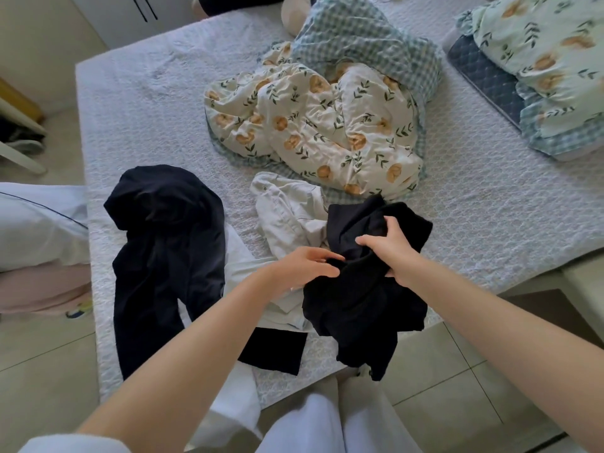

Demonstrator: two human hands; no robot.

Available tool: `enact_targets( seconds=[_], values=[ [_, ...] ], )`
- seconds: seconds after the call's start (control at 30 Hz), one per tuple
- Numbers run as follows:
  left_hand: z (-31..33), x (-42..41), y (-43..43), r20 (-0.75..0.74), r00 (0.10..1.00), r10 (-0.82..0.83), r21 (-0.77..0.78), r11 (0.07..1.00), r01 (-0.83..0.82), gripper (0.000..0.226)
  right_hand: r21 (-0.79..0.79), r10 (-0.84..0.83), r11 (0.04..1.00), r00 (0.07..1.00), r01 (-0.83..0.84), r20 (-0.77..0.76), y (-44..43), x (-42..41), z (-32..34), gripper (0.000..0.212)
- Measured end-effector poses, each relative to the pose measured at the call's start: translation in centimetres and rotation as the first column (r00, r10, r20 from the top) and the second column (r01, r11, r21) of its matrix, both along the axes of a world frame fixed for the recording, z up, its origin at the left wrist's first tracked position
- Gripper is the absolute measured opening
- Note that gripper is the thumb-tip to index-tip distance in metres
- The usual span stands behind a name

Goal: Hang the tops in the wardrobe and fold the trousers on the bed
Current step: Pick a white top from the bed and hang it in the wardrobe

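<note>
1. Dark navy trousers [163, 256] lie limp and long on the bed [137, 103], over its quilted white cover.
2. The left hand [304, 268] pinches a soft black garment [359, 308], bunched at the bed's near edge.
3. The right hand [394, 253] grips its folds, fingers curled.
4. A crumpled floral quilt [327, 125] lies beyond.

Two dark garments [166, 256] [362, 302] are counted lower down, two pale garments [287, 214] [245, 273] between them, one floral quilt [320, 125] above.

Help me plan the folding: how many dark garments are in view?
2 for sure: long navy fabric trousers spread at left; a bunched black fabric garment held by left hand and right hand. A flat black strip at front centre may be a third.
</note>
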State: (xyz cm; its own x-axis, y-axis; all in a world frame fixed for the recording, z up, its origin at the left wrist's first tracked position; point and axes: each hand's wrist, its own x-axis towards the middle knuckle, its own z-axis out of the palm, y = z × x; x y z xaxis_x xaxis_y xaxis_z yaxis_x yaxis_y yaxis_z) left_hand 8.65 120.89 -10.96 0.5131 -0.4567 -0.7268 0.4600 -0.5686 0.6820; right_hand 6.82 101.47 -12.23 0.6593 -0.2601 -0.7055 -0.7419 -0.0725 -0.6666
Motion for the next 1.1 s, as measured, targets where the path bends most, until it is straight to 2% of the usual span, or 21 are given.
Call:
enact_targets(
  seconds=[0.07,0.17,0.2,0.27,0.43,0.5,0.57,0.63,0.73,0.87,0.9,0.97,1.0,1.1],
  values=[
    [-0.2,0.0,0.7,-0.007,0.998,0.059,0.016,0.998,-0.059,0.041,-0.082,0.12,0.99,0.99,-0.113,0.078,0.9,-0.4,0.8,0.07],
    [0.1,0.1,1.2,-0.013,0.993,0.113,-0.048,0.992,-0.114,0.067,-0.111,0.255,0.964,0.958,-0.241,0.129,2.5,-1.0,1.9,0.081],
    [0.3,0.1,1.2,-0.025,0.993,0.113,-0.081,0.99,-0.114,0.074,-0.107,0.281,0.957,0.951,-0.268,0.132,3.0,-1.2,2.0,0.079],
    [0.6,-0.3,1.1,-0.026,0.996,0.09,-0.119,0.989,-0.092,0.082,-0.081,0.313,0.949,0.939,-0.304,0.141,4.0,-1.5,2.5,0.061],
    [1.5,-1.0,1.4,0.112,0.985,0.13,-0.06,0.99,-0.124,0.051,-0.028,0.378,0.926,0.922,-0.377,0.082,5.1,-1.8,3.8,0.034],
    [1.7,-0.8,2.1,0.189,0.976,0.113,0.014,0.993,-0.118,0.037,0.0,0.419,0.907,0.906,-0.42,0.058,4.7,-1.7,4.1,0.027],
    [1.8,-0.3,3.0,0.22,0.967,0.127,0.059,0.988,-0.143,0.03,-0.024,0.472,0.882,0.879,-0.471,0.068,4.0,-1.5,4.3,0.032],
    [1.9,0.1,4.1,0.153,0.976,0.156,0.035,0.986,-0.164,0.034,-0.13,0.527,0.847,0.846,-0.515,0.085,3.1,-1.1,4.0,0.041],
    [2.2,0.5,5.5,0.054,0.987,0.153,-0.029,0.988,-0.152,0.039,-0.329,0.69,0.692,0.723,-0.643,0.038,2.2,-0.4,3.1,0.05],
    [3.1,0.8,6.8,-0.002,0.992,0.123,-0.098,0.988,-0.122,0.041,-0.47,0.84,0.424,0.53,-0.774,-0.115,1.8,-0.4,0.9,0.074],
    [3.4,1.0,7.2,-0.017,0.992,0.124,-0.108,0.986,-0.125,0.042,-0.49,0.843,0.389,0.516,-0.78,-0.153,1.7,-0.4,0.4,0.079],
    [3.7,1.4,8.2,-0.05,0.991,0.128,-0.124,0.983,-0.133,0.043,-0.5,0.821,0.378,0.532,-0.779,-0.208,1.2,-0.2,-0.5,0.085],
    [3.9,1.6,8.8,-0.071,0.989,0.13,-0.134,0.981,-0.138,0.044,-0.507,0.811,0.364,0.534,-0.781,-0.24,0.8,0.0,-0.8,0.085],
    [4.7,2.2,10.7,-0.13,0.984,0.126,-0.169,0.975,-0.147,0.047,-0.547,0.809,0.24,0.477,-0.802,-0.344,-0.1,0.6,-1.7,0.075]
  ],
)
